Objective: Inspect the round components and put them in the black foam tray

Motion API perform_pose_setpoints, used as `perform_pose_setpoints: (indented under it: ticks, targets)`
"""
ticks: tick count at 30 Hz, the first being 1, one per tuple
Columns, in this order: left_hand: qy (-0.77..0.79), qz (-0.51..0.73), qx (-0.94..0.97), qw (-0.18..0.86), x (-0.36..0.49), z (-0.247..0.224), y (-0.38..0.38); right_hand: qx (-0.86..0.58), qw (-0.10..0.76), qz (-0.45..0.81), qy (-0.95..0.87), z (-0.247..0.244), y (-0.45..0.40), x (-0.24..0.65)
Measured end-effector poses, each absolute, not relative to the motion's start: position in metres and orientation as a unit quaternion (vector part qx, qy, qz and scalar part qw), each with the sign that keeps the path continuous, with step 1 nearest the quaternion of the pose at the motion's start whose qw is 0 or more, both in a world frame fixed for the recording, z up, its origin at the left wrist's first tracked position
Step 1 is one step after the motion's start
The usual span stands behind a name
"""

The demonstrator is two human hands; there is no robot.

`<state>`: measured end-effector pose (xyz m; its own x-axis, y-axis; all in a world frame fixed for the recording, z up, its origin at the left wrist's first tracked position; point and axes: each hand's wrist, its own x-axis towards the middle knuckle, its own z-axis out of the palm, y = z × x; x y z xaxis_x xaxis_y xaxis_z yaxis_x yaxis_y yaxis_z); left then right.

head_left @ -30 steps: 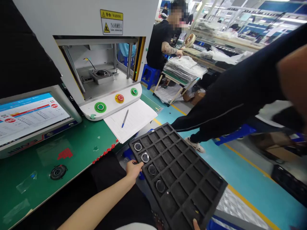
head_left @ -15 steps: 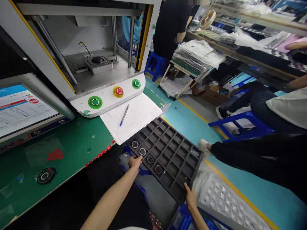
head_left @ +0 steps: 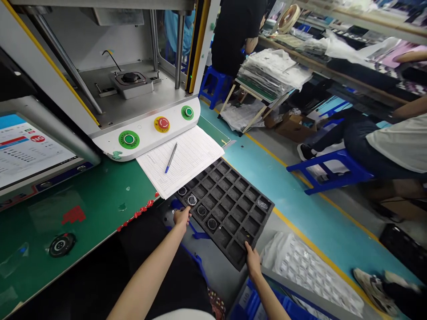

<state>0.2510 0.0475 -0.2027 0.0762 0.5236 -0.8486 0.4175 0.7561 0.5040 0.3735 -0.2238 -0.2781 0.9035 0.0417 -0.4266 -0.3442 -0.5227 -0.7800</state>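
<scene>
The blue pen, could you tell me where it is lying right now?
In the head view, the blue pen lies on the paper form, just below the red button.

left hand [head_left: 182, 216]: bare, no glove, no ring or watch in view
right hand [head_left: 252, 262]: bare, no glove
forearms: uncovered, no sleeves reaching them
top: pale fabric, a strip at the bottom edge
legs: dark clothing
</scene>
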Motion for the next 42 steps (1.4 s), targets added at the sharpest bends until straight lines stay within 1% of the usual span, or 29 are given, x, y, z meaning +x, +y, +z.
perform_pose_setpoints:
  ticks: [2,5,7,9,12,15,17,19,22,28,35,37,39,40,42]
  targets:
    - [0.647,0.06,0.343,0.679,0.243,-0.184,0.046,-0.859,0.469,0.175,0.109,-0.264,-0.218,0.374]
    - [0.573,0.117,0.353,0.73,0.215,-0.146,0.04,-0.874,0.462,0.099,0.114,-0.23,-0.205,0.372]
    - [0.518,0.153,0.371,0.755,0.19,-0.116,0.035,-0.875,0.477,0.055,0.07,-0.201,-0.188,0.362]
    - [0.45,0.193,0.413,0.768,0.163,-0.087,0.029,-0.859,0.508,0.055,-0.009,-0.169,-0.163,0.343]
    - [0.374,0.245,0.501,0.741,0.126,-0.049,0.022,-0.799,0.561,0.149,-0.154,-0.118,-0.116,0.297]
    - [0.36,0.281,0.603,0.654,0.096,-0.025,0.018,-0.596,0.647,0.365,-0.306,-0.07,-0.07,0.245]
    - [0.356,0.314,0.664,0.577,0.079,-0.015,0.015,-0.458,0.66,0.498,-0.328,-0.043,-0.045,0.215]
    - [0.356,0.351,0.699,0.51,0.064,-0.009,0.013,-0.378,0.649,0.574,-0.326,-0.025,-0.029,0.19]
    - [0.373,0.374,0.717,0.454,0.043,-0.004,0.01,-0.334,0.638,0.615,-0.321,-0.01,-0.017,0.163]
    - [0.419,0.383,0.74,0.361,0.01,0.007,0.011,-0.314,0.633,0.652,-0.275,-0.004,-0.008,0.124]
    - [0.438,0.407,0.728,0.336,-0.012,0.009,0.01,-0.333,0.64,0.635,-0.275,-0.004,0.002,0.091]
    - [0.445,0.401,0.718,0.354,-0.016,0.006,0.01,-0.347,0.638,0.631,-0.275,-0.006,0.004,0.088]
    - [0.461,0.392,0.675,0.423,-0.017,0.005,0.012,-0.358,0.623,0.637,-0.279,-0.006,0.005,0.088]
    - [0.463,0.394,0.627,0.487,-0.018,0.005,0.013,-0.363,0.613,0.64,-0.288,-0.006,0.005,0.089]
    - [0.408,0.407,0.48,0.661,-0.017,0.005,0.015,-0.372,0.604,0.624,-0.327,-0.003,0.002,0.094]
